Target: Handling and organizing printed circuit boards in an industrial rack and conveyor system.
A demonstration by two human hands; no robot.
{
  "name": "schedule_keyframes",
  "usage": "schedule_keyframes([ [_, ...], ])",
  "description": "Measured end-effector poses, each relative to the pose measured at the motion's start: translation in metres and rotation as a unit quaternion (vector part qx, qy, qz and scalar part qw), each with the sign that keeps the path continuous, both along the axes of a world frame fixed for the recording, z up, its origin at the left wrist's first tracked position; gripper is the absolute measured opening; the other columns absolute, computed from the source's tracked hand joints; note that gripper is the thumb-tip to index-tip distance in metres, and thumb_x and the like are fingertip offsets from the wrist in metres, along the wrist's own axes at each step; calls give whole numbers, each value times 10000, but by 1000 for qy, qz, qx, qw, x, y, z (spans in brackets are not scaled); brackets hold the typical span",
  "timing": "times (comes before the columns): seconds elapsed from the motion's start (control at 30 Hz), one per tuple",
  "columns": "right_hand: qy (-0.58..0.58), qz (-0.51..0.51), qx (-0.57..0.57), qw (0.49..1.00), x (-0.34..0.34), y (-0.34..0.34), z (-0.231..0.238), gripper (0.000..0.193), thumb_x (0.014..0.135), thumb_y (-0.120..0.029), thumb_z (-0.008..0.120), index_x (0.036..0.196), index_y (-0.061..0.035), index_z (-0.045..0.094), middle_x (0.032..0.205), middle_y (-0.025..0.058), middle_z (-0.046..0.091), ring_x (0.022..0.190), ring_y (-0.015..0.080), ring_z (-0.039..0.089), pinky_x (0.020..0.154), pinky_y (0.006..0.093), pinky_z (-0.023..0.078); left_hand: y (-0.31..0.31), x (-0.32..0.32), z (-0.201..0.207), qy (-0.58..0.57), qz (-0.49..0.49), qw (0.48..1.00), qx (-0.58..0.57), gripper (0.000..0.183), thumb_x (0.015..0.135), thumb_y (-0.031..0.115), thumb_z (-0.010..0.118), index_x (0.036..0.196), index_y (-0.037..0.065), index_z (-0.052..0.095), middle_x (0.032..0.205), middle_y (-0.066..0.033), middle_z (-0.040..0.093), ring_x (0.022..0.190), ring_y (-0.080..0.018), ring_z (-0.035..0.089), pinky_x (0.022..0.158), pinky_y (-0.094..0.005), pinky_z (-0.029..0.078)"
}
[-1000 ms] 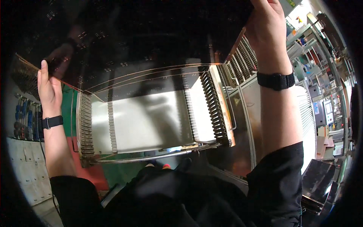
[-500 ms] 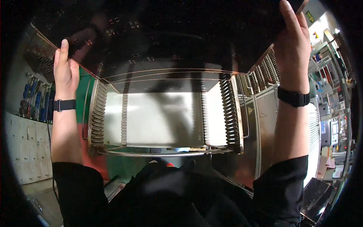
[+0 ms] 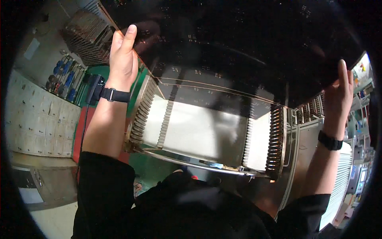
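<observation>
A large, glossy black panel (image 3: 230, 44) with clusters of small light marks fills the upper middle of the view. My left hand (image 3: 123, 59) grips its left edge, thumb on the near face and the other fingers mostly hidden behind. At the opposite edge, my right hand (image 3: 340, 93) is closed on the same panel, its thumb pointing up. Below and between my arms stands a slotted rack (image 3: 145, 111) with coil-like dividers on both sides and a pale base (image 3: 203, 127). Other dark panels (image 3: 199, 93) stand upright in its far part, behind thin copper-coloured edges.
A metal bar (image 3: 191, 162) runs along the rack's near side. Grey lockers (image 3: 43, 115) line the left, with another slotted rack (image 3: 87, 36) beyond them. To the right are a metal cabinet (image 3: 304, 147) and further slotted racks (image 3: 310, 109). The floor (image 3: 149, 175) is green and red.
The view has turned and tilted, so the rack now slants and sits further right. In the picture my left hand is higher and further right; my right hand is lower. Both keep hold of the panel.
</observation>
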State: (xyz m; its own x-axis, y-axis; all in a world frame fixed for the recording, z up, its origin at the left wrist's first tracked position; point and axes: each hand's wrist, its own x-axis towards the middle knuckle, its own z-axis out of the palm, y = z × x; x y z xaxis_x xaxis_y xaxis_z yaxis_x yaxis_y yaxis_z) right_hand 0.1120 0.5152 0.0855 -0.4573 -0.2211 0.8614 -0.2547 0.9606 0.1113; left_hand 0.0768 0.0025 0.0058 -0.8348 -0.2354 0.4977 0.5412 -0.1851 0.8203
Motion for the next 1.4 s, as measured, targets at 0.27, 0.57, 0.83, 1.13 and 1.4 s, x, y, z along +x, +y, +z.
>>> schedule_keyframes([
  [0.27, -108, 293, -411, 857, 2, -46, -10, 285, 913, -19, 636, 1198, -20, 627, 1019, 51, 589, 848, 144, 566, 769, 277, 491, -5, 5, 4, -17, 1, 1000, 14, 226, 1027, 268, 557, 1046, 43, 531, 1166, -128, 614, 1123, -251, 593, 1035, -469, 471],
  [0.57, -161, 426, -551, 700, -23, -44, -44, 227, 947, -220, 668, 1072, -38, 616, 994, -3, 655, 917, 91, 587, 858, 250, 452, -30, 0, -10, -78, 2, 997, 14, 217, 1026, 240, 570, 1129, 49, 567, 1203, -101, 629, 1142, -174, 594, 1000, -336, 472],
  [0.83, -119, 470, -507, 713, -13, -47, -47, 514, 992, -154, 547, 1452, -61, 337, 1369, 90, 486, 1244, 193, 482, 1090, 334, 361, -16, 7, -2, -74, 27, 996, -44, 267, 1030, 254, 564, 1214, 64, 524, 1221, -42, 568, 1124, -132, 548, 950, -284, 439],
  [1.13, -89, 401, -543, 733, 5, -48, -54, 375, 963, -264, 605, 1270, -70, 512, 1201, 44, 580, 1115, 157, 538, 972, 293, 405, 2, 34, 1, -34, 45, 996, -72, 319, 1022, 263, 571, 1281, 105, 470, 1243, -60, 556, 1148, -167, 540, 988, -322, 428],
  [1.4, -126, 353, -584, 720, 7, -29, -69, 313, 995, -240, 547, 1255, -68, 521, 1236, 65, 589, 1169, 175, 556, 1027, 348, 428, 17, 32, -9, -4, 28, 998, -56, 247, 1010, 198, 584, 1210, 93, 486, 1199, -41, 545, 1083, -136, 489, 995, -330, 376],
])
